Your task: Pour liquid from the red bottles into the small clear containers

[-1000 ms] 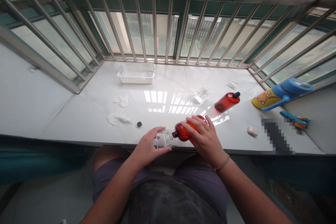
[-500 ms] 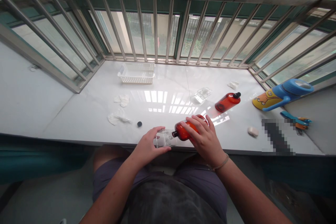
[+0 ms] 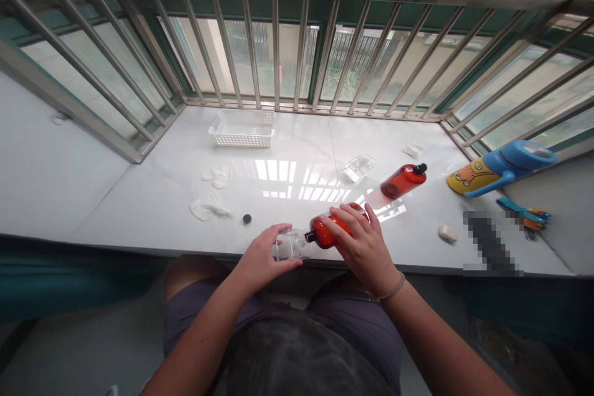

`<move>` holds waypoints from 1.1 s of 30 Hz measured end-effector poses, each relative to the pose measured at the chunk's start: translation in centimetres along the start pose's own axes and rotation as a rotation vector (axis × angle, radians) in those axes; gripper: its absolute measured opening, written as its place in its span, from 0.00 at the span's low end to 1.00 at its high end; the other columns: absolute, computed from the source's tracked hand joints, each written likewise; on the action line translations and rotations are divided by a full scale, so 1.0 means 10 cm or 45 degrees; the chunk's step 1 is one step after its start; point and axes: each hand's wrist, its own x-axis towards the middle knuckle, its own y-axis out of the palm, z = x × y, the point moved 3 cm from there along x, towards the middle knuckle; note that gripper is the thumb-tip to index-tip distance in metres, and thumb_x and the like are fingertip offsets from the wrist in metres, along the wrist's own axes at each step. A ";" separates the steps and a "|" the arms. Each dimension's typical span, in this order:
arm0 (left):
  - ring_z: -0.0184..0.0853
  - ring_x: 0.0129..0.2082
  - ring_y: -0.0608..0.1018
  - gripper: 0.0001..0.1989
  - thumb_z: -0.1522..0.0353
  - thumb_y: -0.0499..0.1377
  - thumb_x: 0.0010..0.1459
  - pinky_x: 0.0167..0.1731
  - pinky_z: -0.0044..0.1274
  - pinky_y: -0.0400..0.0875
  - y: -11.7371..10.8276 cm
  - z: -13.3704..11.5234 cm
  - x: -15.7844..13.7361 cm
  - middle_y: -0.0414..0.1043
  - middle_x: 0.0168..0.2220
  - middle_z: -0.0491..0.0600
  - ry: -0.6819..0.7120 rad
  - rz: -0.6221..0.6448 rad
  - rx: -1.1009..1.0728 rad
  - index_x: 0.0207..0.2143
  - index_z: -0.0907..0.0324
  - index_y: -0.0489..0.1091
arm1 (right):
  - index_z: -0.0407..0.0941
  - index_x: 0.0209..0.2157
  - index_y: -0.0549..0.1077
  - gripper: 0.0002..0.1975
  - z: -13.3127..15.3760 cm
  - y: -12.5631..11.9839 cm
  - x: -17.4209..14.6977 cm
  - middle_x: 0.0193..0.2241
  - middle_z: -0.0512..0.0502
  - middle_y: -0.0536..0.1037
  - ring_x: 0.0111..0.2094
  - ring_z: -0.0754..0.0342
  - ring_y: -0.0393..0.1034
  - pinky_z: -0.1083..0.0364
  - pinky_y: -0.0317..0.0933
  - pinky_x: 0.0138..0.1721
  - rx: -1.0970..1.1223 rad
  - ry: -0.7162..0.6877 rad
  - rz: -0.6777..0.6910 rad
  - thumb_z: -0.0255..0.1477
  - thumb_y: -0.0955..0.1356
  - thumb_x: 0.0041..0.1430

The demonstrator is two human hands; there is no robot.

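Observation:
My left hand (image 3: pixel 266 257) is closed around a clear see-through container (image 3: pixel 291 245) close to the counter's front edge. My right hand (image 3: pixel 359 246) grips a red-orange bottle (image 3: pixel 323 232) from above, tilted on its side with its dark uncapped neck pointing left. That neck meets the container's opening, or lies just at it; I cannot tell whether liquid is flowing. A small black cap (image 3: pixel 247 219) lies on the counter, left of both hands. Behind my right hand stands a second red-orange bottle (image 3: pixel 403 181) with a black cap on.
The white counter (image 3: pixel 153 198) ends at metal window bars. On it are a white basket (image 3: pixel 242 138), crumpled tissues (image 3: pixel 208 205), a clear plastic piece (image 3: pixel 358 168), a white earbud-like case (image 3: pixel 448 233), a blue-yellow flask (image 3: pixel 496 167) and a teal-orange tool (image 3: pixel 524 213). A dark item is pixelated.

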 end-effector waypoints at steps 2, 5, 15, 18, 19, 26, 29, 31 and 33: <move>0.51 0.58 0.81 0.37 0.60 0.77 0.51 0.60 0.44 0.78 0.00 0.00 0.00 0.75 0.64 0.56 -0.001 -0.003 0.001 0.62 0.52 0.71 | 0.53 0.67 0.70 0.26 0.00 0.00 0.00 0.63 0.43 0.77 0.67 0.41 0.67 0.31 0.42 0.76 -0.001 0.001 0.005 0.22 0.68 0.72; 0.52 0.59 0.81 0.37 0.60 0.77 0.51 0.60 0.44 0.78 -0.01 0.00 0.00 0.75 0.63 0.56 0.004 -0.005 0.006 0.62 0.52 0.71 | 0.55 0.68 0.69 0.28 0.00 0.00 0.00 0.63 0.43 0.77 0.68 0.41 0.67 0.31 0.42 0.76 -0.003 0.006 0.008 0.21 0.68 0.72; 0.53 0.60 0.81 0.37 0.60 0.77 0.51 0.61 0.44 0.77 -0.01 0.02 -0.01 0.75 0.63 0.56 0.007 -0.008 0.047 0.62 0.51 0.72 | 0.53 0.67 0.71 0.26 0.01 -0.04 0.02 0.63 0.42 0.77 0.67 0.41 0.67 0.30 0.41 0.76 -0.031 -0.006 -0.019 0.21 0.68 0.71; 0.53 0.59 0.81 0.37 0.61 0.77 0.51 0.61 0.44 0.77 -0.01 0.01 -0.01 0.75 0.63 0.56 0.009 -0.013 0.048 0.62 0.52 0.72 | 0.53 0.67 0.71 0.27 0.01 -0.04 0.01 0.63 0.42 0.77 0.67 0.41 0.67 0.29 0.41 0.76 -0.037 -0.015 -0.032 0.20 0.68 0.71; 0.53 0.59 0.81 0.37 0.61 0.77 0.51 0.61 0.44 0.77 -0.01 0.01 -0.01 0.75 0.63 0.56 0.008 -0.011 0.047 0.62 0.52 0.72 | 0.53 0.67 0.70 0.27 0.01 -0.03 0.01 0.63 0.42 0.77 0.67 0.41 0.67 0.29 0.41 0.76 -0.038 -0.017 -0.032 0.20 0.68 0.71; 0.53 0.60 0.80 0.37 0.60 0.77 0.52 0.61 0.45 0.77 0.00 0.02 0.00 0.74 0.64 0.56 -0.020 0.009 0.040 0.62 0.52 0.71 | 0.54 0.68 0.69 0.29 0.01 -0.05 0.02 0.64 0.42 0.77 0.68 0.41 0.67 0.29 0.41 0.76 -0.048 -0.024 -0.031 0.20 0.68 0.70; 0.53 0.59 0.81 0.37 0.60 0.77 0.51 0.61 0.44 0.77 0.00 0.02 0.00 0.75 0.63 0.56 -0.012 -0.002 0.032 0.62 0.51 0.71 | 0.54 0.69 0.69 0.29 0.00 -0.05 0.02 0.64 0.42 0.77 0.68 0.41 0.67 0.28 0.41 0.76 -0.055 -0.025 -0.031 0.20 0.67 0.71; 0.53 0.59 0.81 0.36 0.60 0.77 0.51 0.61 0.45 0.77 -0.01 0.02 0.00 0.75 0.63 0.56 -0.005 -0.014 0.024 0.61 0.51 0.72 | 0.54 0.69 0.69 0.30 0.00 -0.05 0.02 0.64 0.42 0.77 0.68 0.41 0.67 0.28 0.41 0.76 -0.061 -0.028 -0.033 0.19 0.67 0.70; 0.52 0.58 0.81 0.36 0.59 0.77 0.51 0.61 0.45 0.77 -0.01 0.01 0.00 0.76 0.62 0.56 -0.002 -0.021 0.017 0.61 0.51 0.72 | 0.54 0.68 0.69 0.29 0.00 -0.05 0.02 0.64 0.41 0.77 0.68 0.41 0.67 0.28 0.41 0.76 -0.067 -0.032 -0.037 0.19 0.68 0.70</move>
